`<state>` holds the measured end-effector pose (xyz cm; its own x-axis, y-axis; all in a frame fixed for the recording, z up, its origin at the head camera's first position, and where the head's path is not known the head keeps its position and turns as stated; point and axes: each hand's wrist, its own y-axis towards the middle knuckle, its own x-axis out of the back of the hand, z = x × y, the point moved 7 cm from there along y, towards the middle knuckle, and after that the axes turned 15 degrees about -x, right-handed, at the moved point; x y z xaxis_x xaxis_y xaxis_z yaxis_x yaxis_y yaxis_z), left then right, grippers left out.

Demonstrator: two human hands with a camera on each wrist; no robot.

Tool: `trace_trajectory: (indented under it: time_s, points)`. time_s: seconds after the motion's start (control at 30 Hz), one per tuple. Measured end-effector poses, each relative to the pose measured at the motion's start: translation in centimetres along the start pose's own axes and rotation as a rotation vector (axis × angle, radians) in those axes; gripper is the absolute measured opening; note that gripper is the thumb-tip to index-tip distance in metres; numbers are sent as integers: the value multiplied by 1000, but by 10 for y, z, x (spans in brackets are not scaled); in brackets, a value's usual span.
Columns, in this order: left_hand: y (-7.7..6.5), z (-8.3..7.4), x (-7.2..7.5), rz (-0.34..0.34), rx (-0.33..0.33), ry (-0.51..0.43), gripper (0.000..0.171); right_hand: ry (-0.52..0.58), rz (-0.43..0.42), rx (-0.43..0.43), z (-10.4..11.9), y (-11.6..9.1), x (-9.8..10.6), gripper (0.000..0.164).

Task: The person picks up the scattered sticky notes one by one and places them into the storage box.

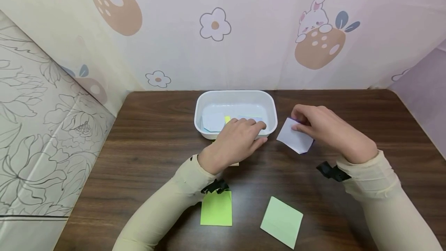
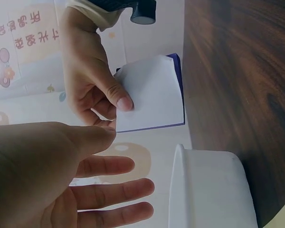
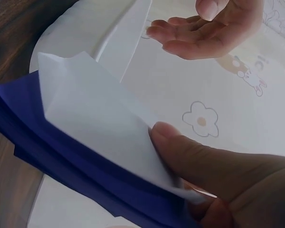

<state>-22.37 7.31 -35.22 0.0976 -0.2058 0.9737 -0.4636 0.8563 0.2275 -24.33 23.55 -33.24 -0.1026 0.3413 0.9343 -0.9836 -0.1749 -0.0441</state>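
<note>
My right hand (image 1: 318, 125) pinches a small stack of square paper sheets (image 1: 294, 136) just right of the white plastic tub. In the right wrist view the top sheet (image 3: 92, 118) shows a white face with a bent corner, and dark blue-purple sheets (image 3: 85, 161) lie under it. My left hand (image 1: 238, 138) hovers over the tub's front rim with its fingers extended and holds nothing. Inside the white tub (image 1: 237, 96) lie pale blue papers (image 1: 213, 121) and a bit of yellow paper (image 1: 227, 119), partly hidden by the left hand.
A lime-green paper square (image 1: 216, 209) lies near the front of the dark wooden table (image 1: 153, 158). To its right is a pale green paper square (image 1: 282, 222). Something light-coloured sits half hidden beneath the left wrist. A patterned curtain (image 1: 244, 49) stands along the back edge.
</note>
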Motion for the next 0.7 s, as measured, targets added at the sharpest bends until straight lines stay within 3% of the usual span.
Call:
trace_trajectory:
  time_s: [0.33, 0.7]
  points:
    - [-4, 3, 5, -8, 13, 0, 31, 7, -44, 44, 11, 1, 5, 18]
    - [-9, 9, 7, -11, 29, -9, 34, 10, -38, 46, 18, 5, 6, 20]
